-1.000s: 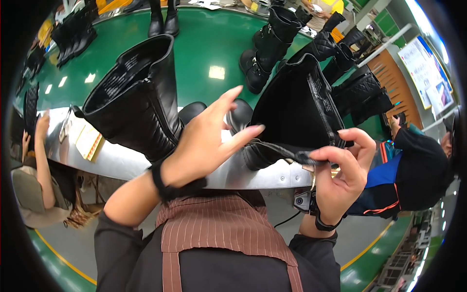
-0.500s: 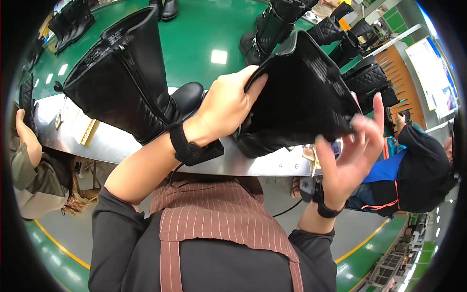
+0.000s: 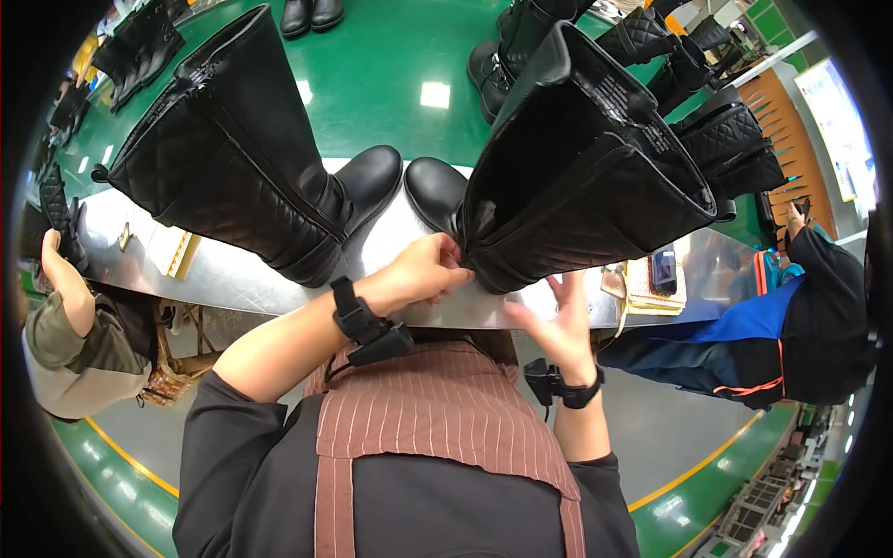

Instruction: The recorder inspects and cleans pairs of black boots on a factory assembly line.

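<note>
Two tall black quilted boots stand on the metal-edged bench, their toes turned toward each other. The right boot (image 3: 577, 214) has its shaft unzipped and gaping, with print on the lining. At its ankle, by the lower end of the side opening, is my left hand (image 3: 420, 272). Its fingers are curled and pinched together; whatever lies between them is too small to make out. My right hand (image 3: 561, 327) hovers near that boot's heel, fingers spread, holding nothing. The left boot (image 3: 251, 158) stands apart from both hands, its shaft leaning left.
Behind the boots runs a green work surface (image 3: 391, 84) with more black boots (image 3: 498, 65) at far right and others (image 3: 139, 51) at far left. Papers with a phone (image 3: 663, 271) lie at right on the bench. Co-workers (image 3: 791, 316) stand at both sides.
My left hand has let go of the right boot's top rim and dropped to its ankle. My right hand has moved down and left. The boot's toe now shows beside the left boot.
</note>
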Available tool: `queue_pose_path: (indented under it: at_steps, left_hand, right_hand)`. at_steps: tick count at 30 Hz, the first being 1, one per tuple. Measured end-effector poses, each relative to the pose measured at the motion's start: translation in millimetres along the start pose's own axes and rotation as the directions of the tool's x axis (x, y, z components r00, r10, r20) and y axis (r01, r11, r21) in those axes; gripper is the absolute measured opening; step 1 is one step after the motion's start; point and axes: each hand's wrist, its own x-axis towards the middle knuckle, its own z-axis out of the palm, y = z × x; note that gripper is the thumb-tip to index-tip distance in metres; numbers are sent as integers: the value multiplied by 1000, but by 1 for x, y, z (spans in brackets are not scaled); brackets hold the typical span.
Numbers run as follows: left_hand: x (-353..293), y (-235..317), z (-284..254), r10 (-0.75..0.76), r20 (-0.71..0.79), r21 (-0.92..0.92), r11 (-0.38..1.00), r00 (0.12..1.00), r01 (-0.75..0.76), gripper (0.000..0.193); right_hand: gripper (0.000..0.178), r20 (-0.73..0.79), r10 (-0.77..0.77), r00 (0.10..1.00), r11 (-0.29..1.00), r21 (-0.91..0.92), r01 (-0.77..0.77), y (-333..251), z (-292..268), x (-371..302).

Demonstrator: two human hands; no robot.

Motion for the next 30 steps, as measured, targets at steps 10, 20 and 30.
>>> queue_pose_path:
  at_steps: [10,20,30]
  left_hand:
    - [28,4,-20,-215,321,6,974,922,225,43]
    - [-37,90,-36,88,487,-316,945,869,82,51]
    - [-117,177,-39,343,261,-112,939,902,-325,54]
  right_hand:
    - [43,75,67,995,988,-147,-55,17,31,17]
    - [37,21,64,998,961,-272,-56,5,39,17]
    - [49,70,-35,997,950,-307,55,8,38,18]
